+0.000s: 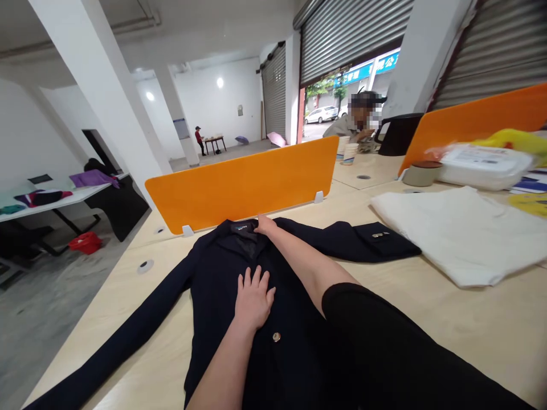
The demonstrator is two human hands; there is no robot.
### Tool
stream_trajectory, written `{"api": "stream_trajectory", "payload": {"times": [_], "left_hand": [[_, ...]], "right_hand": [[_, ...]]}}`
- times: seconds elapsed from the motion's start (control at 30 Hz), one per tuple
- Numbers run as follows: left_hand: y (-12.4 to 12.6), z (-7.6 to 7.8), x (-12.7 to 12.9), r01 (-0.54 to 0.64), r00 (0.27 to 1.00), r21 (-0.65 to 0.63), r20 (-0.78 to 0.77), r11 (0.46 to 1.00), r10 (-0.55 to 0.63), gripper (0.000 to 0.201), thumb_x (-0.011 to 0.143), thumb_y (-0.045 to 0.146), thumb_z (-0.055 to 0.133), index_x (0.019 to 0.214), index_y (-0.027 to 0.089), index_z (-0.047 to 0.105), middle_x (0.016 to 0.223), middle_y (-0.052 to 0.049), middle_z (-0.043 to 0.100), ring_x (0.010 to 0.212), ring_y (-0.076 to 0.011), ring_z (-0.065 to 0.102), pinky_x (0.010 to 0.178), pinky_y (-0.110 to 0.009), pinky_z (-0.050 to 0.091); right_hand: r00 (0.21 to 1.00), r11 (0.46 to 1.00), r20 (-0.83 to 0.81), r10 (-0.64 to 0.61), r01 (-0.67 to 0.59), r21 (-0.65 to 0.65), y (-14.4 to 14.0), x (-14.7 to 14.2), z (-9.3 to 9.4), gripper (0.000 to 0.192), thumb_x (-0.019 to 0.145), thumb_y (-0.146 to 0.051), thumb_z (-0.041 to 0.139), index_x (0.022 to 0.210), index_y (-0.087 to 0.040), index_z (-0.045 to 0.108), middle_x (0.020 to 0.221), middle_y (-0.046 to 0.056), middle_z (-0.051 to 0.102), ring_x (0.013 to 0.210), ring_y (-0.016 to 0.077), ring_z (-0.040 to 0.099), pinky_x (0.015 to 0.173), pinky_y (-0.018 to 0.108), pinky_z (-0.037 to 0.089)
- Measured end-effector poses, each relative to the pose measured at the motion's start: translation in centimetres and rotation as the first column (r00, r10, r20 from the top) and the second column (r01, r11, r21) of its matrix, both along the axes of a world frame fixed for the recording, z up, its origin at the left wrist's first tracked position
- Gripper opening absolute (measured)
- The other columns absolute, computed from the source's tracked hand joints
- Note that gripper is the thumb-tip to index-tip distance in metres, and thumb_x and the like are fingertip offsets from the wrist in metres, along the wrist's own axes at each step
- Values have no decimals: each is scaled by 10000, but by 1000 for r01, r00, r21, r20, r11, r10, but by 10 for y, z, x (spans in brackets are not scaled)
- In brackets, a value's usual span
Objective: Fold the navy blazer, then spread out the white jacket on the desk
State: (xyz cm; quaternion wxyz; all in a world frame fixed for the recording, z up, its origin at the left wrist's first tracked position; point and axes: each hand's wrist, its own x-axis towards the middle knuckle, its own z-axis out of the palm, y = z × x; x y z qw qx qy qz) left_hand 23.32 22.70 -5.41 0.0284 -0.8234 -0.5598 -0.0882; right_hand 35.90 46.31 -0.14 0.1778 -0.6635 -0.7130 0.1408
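Note:
A dark navy blazer (216, 319) lies front up on the light wooden table, its two sleeves spread out to the sides. My left hand (254, 302) rests flat on the chest of the blazer with its fingers spread. Up at the neck, my right hand (265, 225) is closed on the edge of the collar, beside the label (240, 228); its fingertips are partly hidden. A gold button (277, 337) shows below my left hand. More buttons (379, 234) are on the cuff of the right-hand sleeve.
An orange divider (243, 185) stands just behind the collar. To the right lies a folded white garment (465, 233), with a plastic container (485, 165) and a round tin (422, 173) behind it. Paper cups (350, 154) and a seated person (354, 122) are beyond the divider.

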Motion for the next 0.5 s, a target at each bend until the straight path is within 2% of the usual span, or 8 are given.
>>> {"api": "stream_trajectory", "payload": {"times": [0.07, 0.13, 0.2, 0.3, 0.4, 0.5], "left_hand": [[-1, 1, 1, -1, 1000, -19, 9, 1000, 1, 548, 949, 470, 262, 1439, 261, 393, 1532, -33, 336, 1414, -324, 253, 1147, -554, 244], [-1, 2, 1, -2, 1000, -37, 20, 999, 2, 547, 949, 471, 266, 1439, 261, 392, 1533, -32, 334, 1417, -324, 245, 1150, -556, 235], [-1, 2, 2, 0, 1000, -43, 31, 999, 2, 548, 949, 474, 267, 1438, 262, 393, 1532, -29, 336, 1419, -327, 238, 1150, -560, 229], [-1, 0, 2, 7, 999, -29, 39, 1000, -6, 543, 948, 477, 271, 1435, 271, 397, 1528, -22, 344, 1417, -333, 242, 1147, -562, 232], [-1, -1, 1, 14, 999, -23, 43, 1000, -13, 539, 947, 478, 278, 1432, 275, 400, 1526, -27, 348, 1414, -334, 248, 1141, -566, 239], [-1, 1, 2, 19, 999, -40, 41, 999, -17, 541, 946, 477, 284, 1435, 274, 393, 1532, -34, 336, 1413, -338, 247, 1141, -569, 230]], "right_hand": [[999, 999, 22, -39, 40, -30, 7, 3, -1, 461, 766, -259, 702, 1207, -184, 593, 1174, 136, 631, 1081, 259, 598, 881, 342, 467], [995, 996, 32, -95, 94, 7, 14, 6, 3, 334, 855, -207, 574, 1186, -176, 606, 1198, 154, 614, 1108, 263, 580, 900, 358, 452], [989, 987, 24, -146, 144, 67, 21, 11, 8, 364, 900, -150, 453, 1247, -139, 562, 1268, 189, 559, 1147, 268, 551, 923, 369, 435], [989, 984, 1, -146, 145, 107, 24, 17, 15, 464, 874, -153, 493, 1334, -99, 485, 1326, 195, 512, 1172, 255, 531, 945, 338, 427], [996, 984, -14, -84, 85, 156, 8, 16, 13, 551, 877, -246, 528, 1400, -106, 424, 1441, 168, 407, 1251, 236, 467, 1017, 310, 383], [1000, 944, 14, 22, -26, 330, -31, 8, -3, 534, 952, -376, 410, 1430, -140, 389, 1518, 136, 304, 1358, 244, 331, 1116, 384, 267]]}}
